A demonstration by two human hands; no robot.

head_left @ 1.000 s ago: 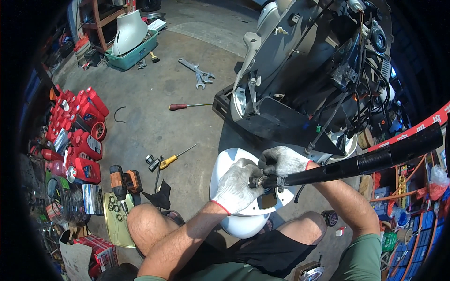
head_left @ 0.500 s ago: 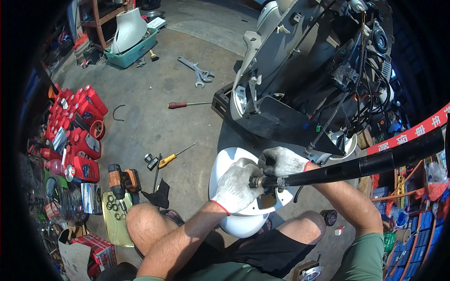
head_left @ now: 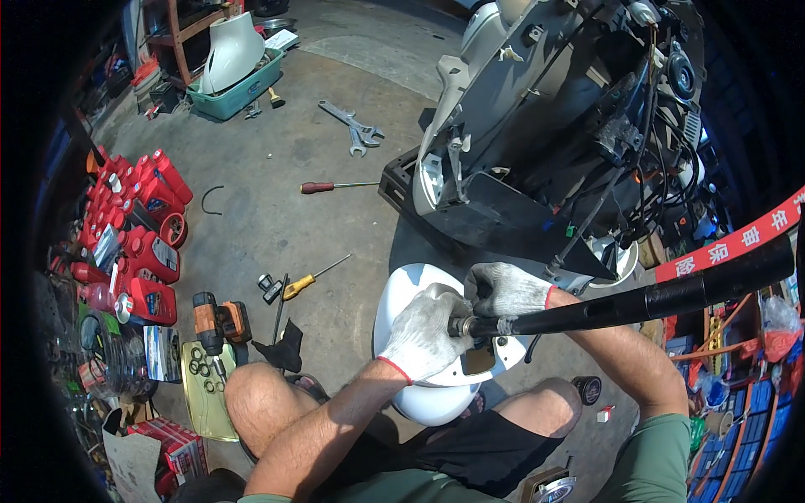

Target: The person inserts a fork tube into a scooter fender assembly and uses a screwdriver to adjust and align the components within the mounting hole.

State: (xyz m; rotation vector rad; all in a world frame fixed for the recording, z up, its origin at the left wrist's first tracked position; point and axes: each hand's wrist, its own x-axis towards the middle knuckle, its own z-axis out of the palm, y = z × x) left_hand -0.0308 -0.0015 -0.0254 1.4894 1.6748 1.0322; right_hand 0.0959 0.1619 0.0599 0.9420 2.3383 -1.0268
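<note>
A white rounded cover like a fender (head_left: 401,303) stands between my knees, with an oblong opening in its front face. Across it, from the right, runs a black metal tube (head_left: 579,318) with a bare metal collar at its near end. My left hand (head_left: 423,334), in a white knit glove with a red cuff, lies closed over the cover beside that collar. My right hand (head_left: 507,289), gloved alike, is closed just beyond the tube, its bent fingers close to the left hand's fingertips. Whatever the fingers of both hands grip is hidden by gloves and tube.
A partly stripped scooter body (head_left: 511,134) with dangling cables stands ahead to the right. On the floor lie a yellow-handled screwdriver (head_left: 300,287), a red-handled screwdriver (head_left: 319,188), wrenches (head_left: 354,127) and a cordless drill (head_left: 208,323). Red bottles (head_left: 151,256) crowd the left side.
The black tube and both hands have shifted very slightly to the right. The white cover stays in place.
</note>
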